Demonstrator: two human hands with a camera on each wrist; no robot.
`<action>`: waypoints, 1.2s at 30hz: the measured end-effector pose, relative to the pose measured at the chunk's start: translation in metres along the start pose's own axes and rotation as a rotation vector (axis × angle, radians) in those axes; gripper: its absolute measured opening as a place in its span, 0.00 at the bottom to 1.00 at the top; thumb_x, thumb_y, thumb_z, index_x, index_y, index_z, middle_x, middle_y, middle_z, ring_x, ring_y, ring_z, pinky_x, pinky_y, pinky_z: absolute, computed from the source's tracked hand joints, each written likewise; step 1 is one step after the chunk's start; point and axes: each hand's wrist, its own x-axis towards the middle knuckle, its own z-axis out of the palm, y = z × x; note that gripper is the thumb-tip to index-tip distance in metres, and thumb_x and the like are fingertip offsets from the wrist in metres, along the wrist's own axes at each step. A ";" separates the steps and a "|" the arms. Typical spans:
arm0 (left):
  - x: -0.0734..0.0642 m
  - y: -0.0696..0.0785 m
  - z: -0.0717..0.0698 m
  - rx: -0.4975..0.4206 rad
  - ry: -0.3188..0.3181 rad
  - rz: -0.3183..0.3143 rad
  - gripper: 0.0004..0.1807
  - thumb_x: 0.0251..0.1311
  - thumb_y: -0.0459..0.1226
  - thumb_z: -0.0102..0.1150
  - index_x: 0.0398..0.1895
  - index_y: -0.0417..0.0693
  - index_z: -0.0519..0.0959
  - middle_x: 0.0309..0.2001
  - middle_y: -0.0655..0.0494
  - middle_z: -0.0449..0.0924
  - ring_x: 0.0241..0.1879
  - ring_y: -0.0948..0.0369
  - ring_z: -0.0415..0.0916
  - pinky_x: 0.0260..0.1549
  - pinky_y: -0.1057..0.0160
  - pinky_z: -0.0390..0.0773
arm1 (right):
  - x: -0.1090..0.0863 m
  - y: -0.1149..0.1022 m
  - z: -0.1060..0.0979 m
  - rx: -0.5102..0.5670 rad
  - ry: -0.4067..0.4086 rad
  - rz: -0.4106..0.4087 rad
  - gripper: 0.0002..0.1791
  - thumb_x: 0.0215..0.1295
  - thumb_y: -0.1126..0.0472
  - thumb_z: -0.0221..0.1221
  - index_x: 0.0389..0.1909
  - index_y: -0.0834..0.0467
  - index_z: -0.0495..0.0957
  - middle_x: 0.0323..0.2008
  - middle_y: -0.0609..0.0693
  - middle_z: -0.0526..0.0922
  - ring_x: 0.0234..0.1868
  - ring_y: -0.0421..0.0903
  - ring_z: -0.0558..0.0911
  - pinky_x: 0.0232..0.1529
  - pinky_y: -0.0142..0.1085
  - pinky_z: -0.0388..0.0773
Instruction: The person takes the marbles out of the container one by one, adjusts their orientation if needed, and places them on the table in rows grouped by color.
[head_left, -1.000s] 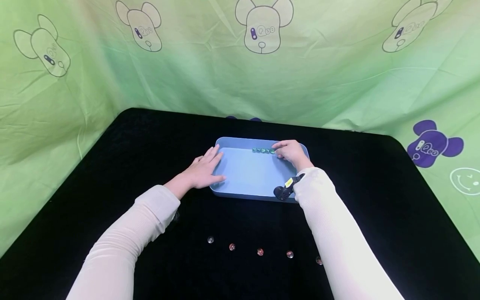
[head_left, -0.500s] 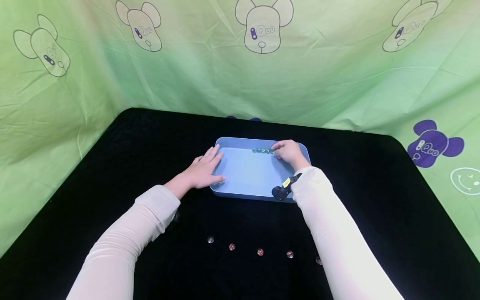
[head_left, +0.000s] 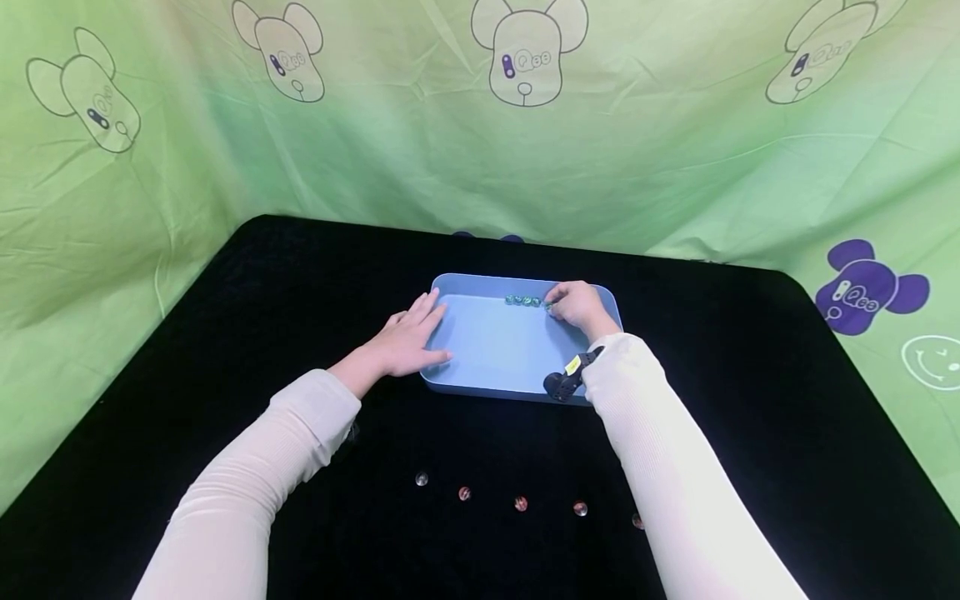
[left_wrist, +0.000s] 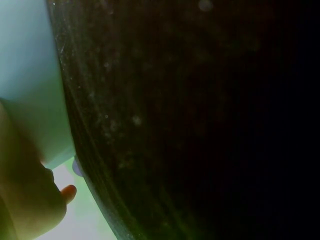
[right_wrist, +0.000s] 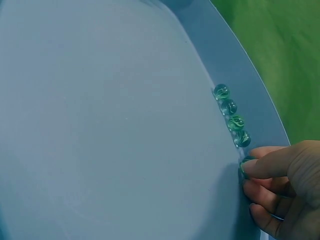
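In the head view a shallow blue tray lies on a black-covered table. My left hand rests over its left rim, fingers spread and straight; the left wrist view shows only part of this hand. Inside the tray, at the far wall, my right hand pinches a green-swirled glass marble between thumb and finger, which partly hide it. Several similar marbles sit in a row along that wall, with a small gap between them and the pinched one.
Several clear and reddish marbles lie spaced out on the black cloth in front of the tray, the rightmost partly behind my right sleeve. A black wrist camera hangs over the tray's near right rim. Green printed curtains surround the table.
The marble in my right fingers has shifted slightly right, opening a small gap from the row. My right forearm has moved a little left; my left hand stays put.
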 end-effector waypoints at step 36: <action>0.000 0.003 -0.001 0.053 -0.006 -0.029 0.42 0.55 0.58 0.42 0.67 0.46 0.43 0.67 0.52 0.27 0.63 0.57 0.22 0.57 0.50 0.39 | -0.017 -0.005 -0.016 0.131 -0.149 -0.061 0.07 0.56 0.67 0.52 0.35 0.67 0.70 0.30 0.56 0.74 0.32 0.48 0.74 0.34 0.35 0.68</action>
